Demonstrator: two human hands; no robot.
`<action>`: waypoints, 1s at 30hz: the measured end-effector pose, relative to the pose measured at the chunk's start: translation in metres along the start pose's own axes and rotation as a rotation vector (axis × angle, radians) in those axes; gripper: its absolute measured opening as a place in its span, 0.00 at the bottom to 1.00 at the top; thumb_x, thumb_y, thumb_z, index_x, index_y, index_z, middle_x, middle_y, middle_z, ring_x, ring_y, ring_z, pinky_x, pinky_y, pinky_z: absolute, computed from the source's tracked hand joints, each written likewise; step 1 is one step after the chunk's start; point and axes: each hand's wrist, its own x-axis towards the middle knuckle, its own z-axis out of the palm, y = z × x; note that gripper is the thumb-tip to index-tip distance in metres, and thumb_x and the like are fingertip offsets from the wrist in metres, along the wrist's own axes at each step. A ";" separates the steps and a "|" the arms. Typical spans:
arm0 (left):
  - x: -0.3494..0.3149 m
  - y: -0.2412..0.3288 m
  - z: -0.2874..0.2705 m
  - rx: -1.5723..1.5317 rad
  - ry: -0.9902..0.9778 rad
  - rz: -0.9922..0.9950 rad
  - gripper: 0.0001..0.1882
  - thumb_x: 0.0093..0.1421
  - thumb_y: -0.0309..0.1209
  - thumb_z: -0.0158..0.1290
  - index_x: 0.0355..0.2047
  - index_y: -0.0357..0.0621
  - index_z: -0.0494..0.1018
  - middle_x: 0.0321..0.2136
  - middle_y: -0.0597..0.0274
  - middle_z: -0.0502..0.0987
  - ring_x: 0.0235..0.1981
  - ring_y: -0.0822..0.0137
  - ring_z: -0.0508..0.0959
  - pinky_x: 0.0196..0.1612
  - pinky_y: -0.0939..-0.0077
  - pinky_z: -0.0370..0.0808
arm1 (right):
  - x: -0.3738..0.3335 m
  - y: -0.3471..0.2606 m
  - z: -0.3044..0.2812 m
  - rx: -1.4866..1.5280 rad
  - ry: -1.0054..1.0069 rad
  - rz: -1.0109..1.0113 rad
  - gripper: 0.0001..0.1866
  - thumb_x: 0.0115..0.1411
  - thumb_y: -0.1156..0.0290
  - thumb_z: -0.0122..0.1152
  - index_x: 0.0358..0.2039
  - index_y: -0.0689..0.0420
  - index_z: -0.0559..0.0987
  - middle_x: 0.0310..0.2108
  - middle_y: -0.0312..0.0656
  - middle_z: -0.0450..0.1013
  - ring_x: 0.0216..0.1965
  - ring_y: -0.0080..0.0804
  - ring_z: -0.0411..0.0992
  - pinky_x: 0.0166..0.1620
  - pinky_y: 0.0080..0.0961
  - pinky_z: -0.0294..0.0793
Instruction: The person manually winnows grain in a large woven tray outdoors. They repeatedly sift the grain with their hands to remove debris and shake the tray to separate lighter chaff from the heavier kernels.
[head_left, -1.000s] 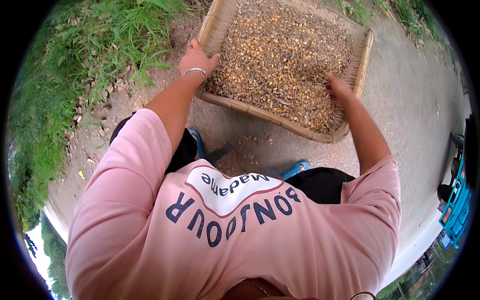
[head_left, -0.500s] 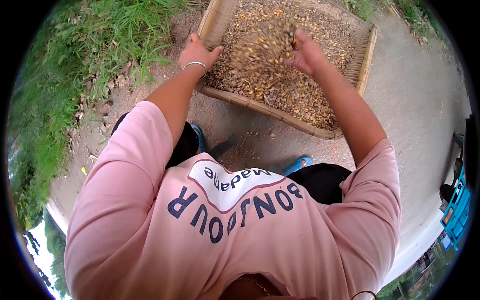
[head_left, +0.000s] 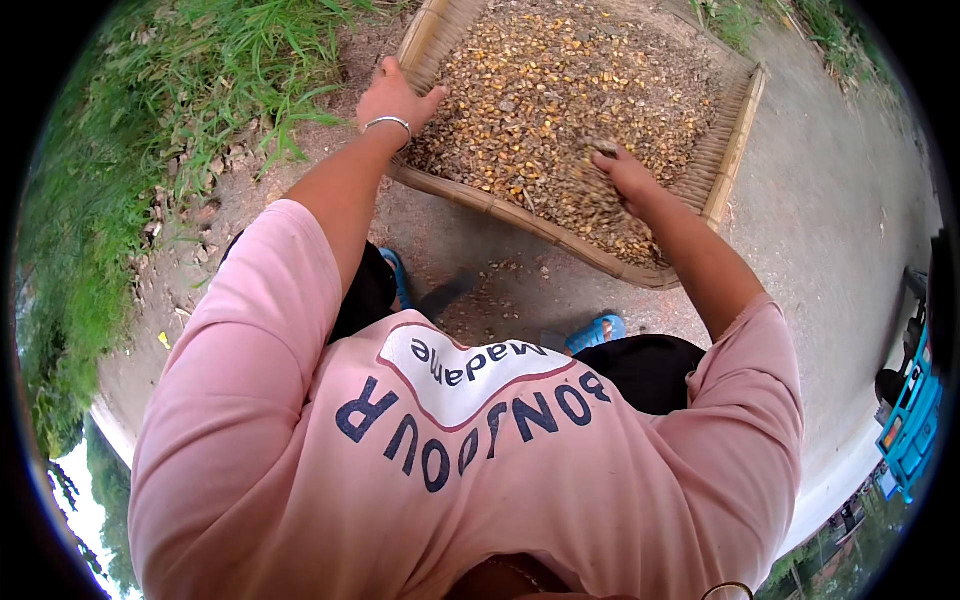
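A large woven bamboo tray point(head_left: 497, 207) lies before me, tilted across the view. It holds yellow corn kernels point(head_left: 530, 85) mixed with pale chaff and broken bits. My left hand point(head_left: 393, 98), with a silvery bangle at the wrist, is closed on the tray's left rim, thumb over the inside edge. Inside the tray, toward its near right side, my right hand point(head_left: 628, 180) is down in the kernels with its fingers curled round a loose handful. Grains about these fingers are smeared by motion and partly hide them.
Green grass point(head_left: 230, 80) grows on the left beside dry leaves and soil. Grey pavement point(head_left: 820, 170) stretches to the right, where a blue vehicle point(head_left: 912, 415) stands at the edge. My feet, in blue sandals point(head_left: 597, 333), are just below the tray.
My right hand has moved from the tray's middle toward the near right. The blurred mass of kernels beside it has dropped back into the tray. My left hand keeps its hold.
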 end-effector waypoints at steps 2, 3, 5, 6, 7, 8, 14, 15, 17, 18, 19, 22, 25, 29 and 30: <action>0.001 0.006 -0.001 -0.014 -0.012 0.010 0.42 0.48 0.59 0.56 0.51 0.40 0.57 0.48 0.44 0.71 0.43 0.46 0.77 0.44 0.57 0.76 | 0.004 -0.008 0.010 0.106 -0.011 -0.092 0.29 0.58 0.63 0.58 0.59 0.52 0.63 0.53 0.49 0.67 0.51 0.40 0.68 0.49 0.36 0.71; 0.000 0.002 -0.001 -0.015 -0.018 0.003 0.41 0.48 0.58 0.57 0.51 0.40 0.57 0.50 0.45 0.70 0.44 0.46 0.77 0.45 0.58 0.75 | -0.005 -0.020 0.022 0.106 -0.022 -0.089 0.29 0.58 0.63 0.58 0.59 0.52 0.63 0.53 0.49 0.67 0.51 0.40 0.68 0.49 0.36 0.71; -0.001 -0.005 -0.003 -0.003 -0.011 -0.013 0.41 0.48 0.58 0.57 0.51 0.40 0.57 0.50 0.45 0.70 0.44 0.46 0.77 0.45 0.58 0.75 | -0.040 -0.070 0.032 0.422 -0.206 -0.211 0.28 0.58 0.70 0.56 0.59 0.54 0.62 0.51 0.43 0.68 0.45 0.33 0.69 0.47 0.34 0.73; 0.000 -0.003 -0.002 0.000 -0.009 0.000 0.41 0.48 0.58 0.57 0.51 0.40 0.57 0.49 0.46 0.70 0.44 0.46 0.77 0.45 0.58 0.75 | -0.045 -0.081 0.026 0.426 -0.200 -0.215 0.28 0.58 0.70 0.56 0.59 0.54 0.62 0.51 0.43 0.68 0.45 0.33 0.69 0.47 0.34 0.73; -0.001 -0.002 -0.002 0.000 -0.007 0.006 0.41 0.48 0.58 0.57 0.51 0.40 0.57 0.49 0.46 0.70 0.44 0.46 0.77 0.45 0.58 0.75 | -0.046 -0.091 0.018 0.241 -0.131 -0.246 0.27 0.57 0.70 0.56 0.58 0.54 0.64 0.50 0.43 0.68 0.43 0.31 0.70 0.45 0.33 0.74; -0.001 -0.003 -0.001 0.000 0.002 0.018 0.42 0.49 0.59 0.56 0.52 0.40 0.57 0.48 0.44 0.71 0.44 0.46 0.77 0.45 0.57 0.75 | -0.049 -0.100 0.010 0.054 -0.062 -0.277 0.27 0.56 0.70 0.57 0.58 0.53 0.65 0.49 0.42 0.69 0.42 0.30 0.71 0.43 0.32 0.76; -0.001 0.000 -0.001 -0.003 0.002 0.033 0.44 0.48 0.61 0.55 0.52 0.39 0.57 0.47 0.42 0.72 0.44 0.45 0.76 0.45 0.57 0.75 | -0.037 -0.109 -0.013 -0.543 0.227 -0.311 0.27 0.54 0.66 0.61 0.55 0.53 0.70 0.38 0.45 0.75 0.25 0.26 0.73 0.32 0.23 0.77; -0.001 -0.003 0.000 0.005 0.004 0.027 0.44 0.48 0.61 0.56 0.52 0.39 0.57 0.48 0.42 0.71 0.44 0.45 0.76 0.46 0.57 0.75 | -0.048 -0.116 0.010 -0.515 0.162 -0.370 0.27 0.53 0.66 0.62 0.55 0.55 0.69 0.41 0.46 0.74 0.29 0.28 0.73 0.34 0.26 0.76; 0.001 -0.001 0.001 -0.008 0.003 0.043 0.45 0.48 0.61 0.56 0.52 0.38 0.57 0.48 0.42 0.71 0.44 0.45 0.76 0.46 0.57 0.75 | -0.050 -0.115 0.039 -0.642 0.225 -0.549 0.28 0.52 0.65 0.63 0.54 0.56 0.69 0.45 0.48 0.72 0.36 0.35 0.74 0.40 0.31 0.75; 0.000 -0.002 0.000 -0.015 -0.008 0.047 0.45 0.47 0.61 0.56 0.53 0.38 0.57 0.48 0.41 0.71 0.45 0.45 0.76 0.46 0.57 0.75 | -0.046 -0.109 0.054 -0.801 0.335 -0.668 0.28 0.52 0.65 0.64 0.54 0.55 0.70 0.46 0.50 0.70 0.39 0.39 0.74 0.45 0.34 0.74; 0.000 -0.003 0.000 -0.010 -0.008 0.043 0.45 0.47 0.61 0.56 0.53 0.38 0.57 0.48 0.41 0.71 0.45 0.45 0.76 0.46 0.57 0.75 | -0.044 -0.106 0.060 -0.864 0.292 -0.660 0.24 0.52 0.69 0.62 0.51 0.53 0.72 0.47 0.50 0.69 0.45 0.45 0.71 0.52 0.36 0.68; -0.003 -0.003 -0.004 0.003 -0.047 0.001 0.44 0.48 0.59 0.57 0.53 0.39 0.56 0.51 0.44 0.68 0.46 0.47 0.76 0.45 0.60 0.76 | -0.041 -0.099 0.059 -1.018 0.207 -0.753 0.20 0.52 0.76 0.57 0.48 0.51 0.75 0.47 0.49 0.69 0.48 0.46 0.69 0.51 0.37 0.70; -0.004 -0.001 -0.003 -0.038 -0.027 0.048 0.45 0.47 0.60 0.57 0.53 0.38 0.56 0.51 0.42 0.69 0.48 0.47 0.75 0.47 0.58 0.75 | -0.037 -0.105 0.029 -1.091 0.091 -0.693 0.20 0.52 0.80 0.52 0.46 0.53 0.76 0.46 0.50 0.71 0.47 0.47 0.70 0.51 0.37 0.70; 0.000 -0.007 -0.001 -0.031 -0.050 0.021 0.46 0.47 0.60 0.57 0.54 0.38 0.55 0.52 0.43 0.68 0.48 0.48 0.74 0.47 0.59 0.75 | -0.051 -0.140 0.061 -1.158 0.172 -0.693 0.21 0.53 0.83 0.47 0.47 0.54 0.75 0.47 0.50 0.72 0.47 0.46 0.72 0.51 0.37 0.70; 0.001 -0.008 0.001 -0.025 -0.045 0.020 0.46 0.47 0.60 0.57 0.54 0.38 0.55 0.52 0.43 0.68 0.48 0.48 0.74 0.47 0.59 0.75 | -0.053 -0.147 0.075 -1.121 0.190 -0.785 0.22 0.53 0.84 0.46 0.48 0.54 0.75 0.47 0.50 0.72 0.47 0.46 0.71 0.51 0.37 0.70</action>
